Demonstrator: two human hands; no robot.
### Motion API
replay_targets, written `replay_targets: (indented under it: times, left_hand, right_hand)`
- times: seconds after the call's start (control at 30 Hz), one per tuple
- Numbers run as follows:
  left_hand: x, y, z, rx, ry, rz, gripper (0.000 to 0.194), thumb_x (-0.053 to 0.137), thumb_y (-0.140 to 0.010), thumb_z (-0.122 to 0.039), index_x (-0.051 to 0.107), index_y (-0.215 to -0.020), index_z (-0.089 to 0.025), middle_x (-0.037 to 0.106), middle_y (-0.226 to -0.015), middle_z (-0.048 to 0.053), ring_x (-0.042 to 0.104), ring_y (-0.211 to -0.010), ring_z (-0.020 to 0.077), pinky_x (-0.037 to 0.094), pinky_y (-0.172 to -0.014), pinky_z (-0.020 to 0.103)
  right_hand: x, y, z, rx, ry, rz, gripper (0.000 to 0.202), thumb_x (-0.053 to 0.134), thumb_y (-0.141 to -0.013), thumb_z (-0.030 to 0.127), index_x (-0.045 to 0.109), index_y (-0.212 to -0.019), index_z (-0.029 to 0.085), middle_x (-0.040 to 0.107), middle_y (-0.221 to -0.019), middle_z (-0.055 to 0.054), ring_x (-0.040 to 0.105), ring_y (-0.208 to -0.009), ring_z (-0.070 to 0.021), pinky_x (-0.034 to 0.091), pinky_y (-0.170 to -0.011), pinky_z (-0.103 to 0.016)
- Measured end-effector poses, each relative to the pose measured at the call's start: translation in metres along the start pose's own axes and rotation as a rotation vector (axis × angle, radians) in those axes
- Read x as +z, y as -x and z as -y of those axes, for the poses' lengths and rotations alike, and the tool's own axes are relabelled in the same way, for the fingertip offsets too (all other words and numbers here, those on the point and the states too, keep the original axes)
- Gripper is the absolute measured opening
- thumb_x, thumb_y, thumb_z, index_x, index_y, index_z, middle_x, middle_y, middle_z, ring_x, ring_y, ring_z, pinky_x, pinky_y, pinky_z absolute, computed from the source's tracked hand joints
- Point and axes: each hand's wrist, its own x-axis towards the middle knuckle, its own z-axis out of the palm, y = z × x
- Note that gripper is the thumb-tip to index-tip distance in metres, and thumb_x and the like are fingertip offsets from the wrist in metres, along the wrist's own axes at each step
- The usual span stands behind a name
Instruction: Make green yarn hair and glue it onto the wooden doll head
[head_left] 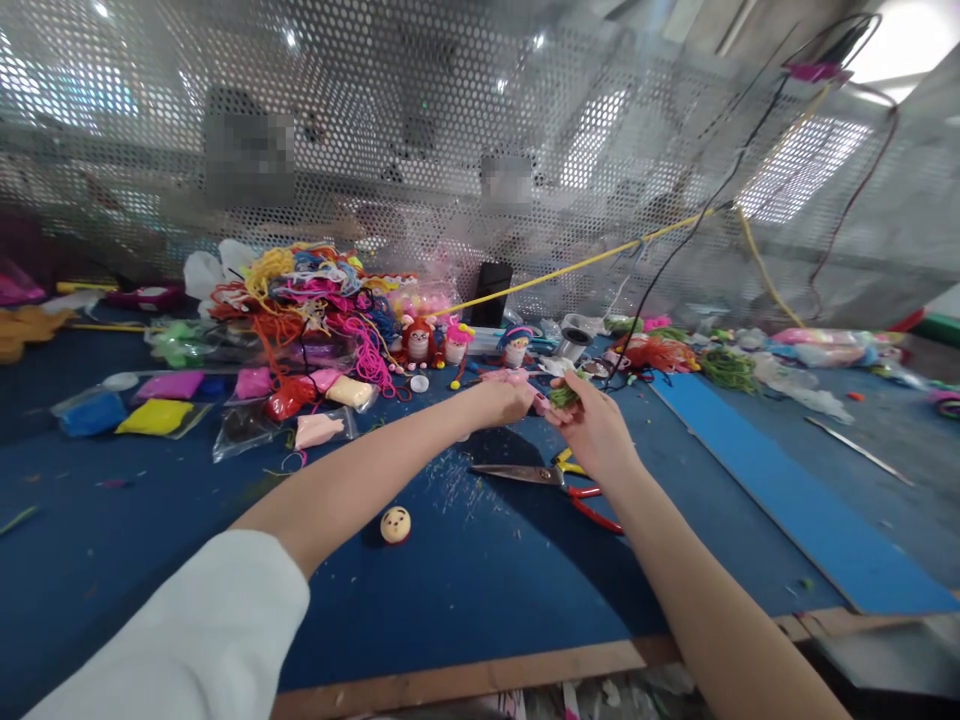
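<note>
Both arms reach forward over the blue tabletop. My right hand is closed around a small bundle of green yarn. Close beside it, my left hand has its fingers curled together near a small pink piece; what they hold is too hidden to make out. Below the hands lie scissors with one red and one yellow handle. A small round head with a painted face rests nearer to me. Behind my hands stands a doll with blue hair.
A tangled heap of coloured yarn lies at back left, with bagged clay pieces before it. More dolls stand by the mesh wall. A blue board lies at right, beside a metal blade. A wire spool stands behind.
</note>
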Motion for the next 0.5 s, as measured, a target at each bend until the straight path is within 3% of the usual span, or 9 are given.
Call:
replay_targets:
  times: [0.07,0.13,0.2,0.37,0.5]
  left_hand:
    - [-0.011,0.0,0.01,-0.056,-0.036,0.072,0.036,0.062,-0.095,-0.034,0.06,-0.124,-0.014,0.064,-0.121,0.011,0.066,-0.101,0.0222,0.058,-0.085,0.042]
    - [-0.022,0.003,0.018,-0.068,-0.041,0.112,0.027,0.056,-0.096,-0.022,0.063,-0.115,-0.004,0.068,-0.109,0.019,0.071,-0.085,0.0221,0.057,-0.07,0.032]
    - [-0.031,0.01,0.019,-0.037,-0.025,0.148,0.023,0.054,-0.095,-0.019,0.065,-0.113,-0.009,0.071,-0.104,0.015,0.072,-0.081,0.0202,0.053,-0.064,0.026]
    - [-0.037,0.028,0.011,0.09,0.058,0.25,0.019,0.053,-0.096,-0.019,0.072,-0.093,-0.019,0.074,-0.097,0.005,0.07,-0.087,0.0164,0.048,-0.063,0.021]
    - [-0.037,0.032,0.013,0.183,0.121,0.296,0.017,0.057,-0.095,-0.021,0.073,-0.096,-0.021,0.075,-0.103,0.003,0.069,-0.092,0.0132,0.048,-0.074,0.019]
  right_hand:
    - [0.0,0.0,0.0,-0.006,0.007,0.004,0.028,0.085,-0.068,0.041,0.07,-0.068,0.017,0.046,-0.044,0.005,0.033,-0.043,-0.0065,0.031,-0.043,-0.024]
    - [0.0,0.001,0.001,-0.008,0.016,0.009,0.028,0.084,-0.07,0.042,0.07,-0.068,0.018,0.045,-0.044,0.005,0.034,-0.043,-0.007,0.031,-0.043,-0.025]
    - [0.001,0.002,0.003,-0.007,0.021,0.012,0.028,0.084,-0.07,0.042,0.07,-0.068,0.018,0.043,-0.043,0.006,0.036,-0.043,-0.008,0.031,-0.043,-0.025]
    - [0.003,0.004,0.003,-0.006,0.008,0.011,0.026,0.086,-0.066,0.039,0.07,-0.066,0.018,0.048,-0.046,0.005,0.034,-0.043,-0.0068,0.028,-0.042,-0.026]
    - [0.003,0.003,0.001,0.001,0.009,0.01,0.026,0.085,-0.067,0.039,0.07,-0.067,0.017,0.045,-0.045,0.006,0.034,-0.044,-0.0065,0.03,-0.042,-0.025]
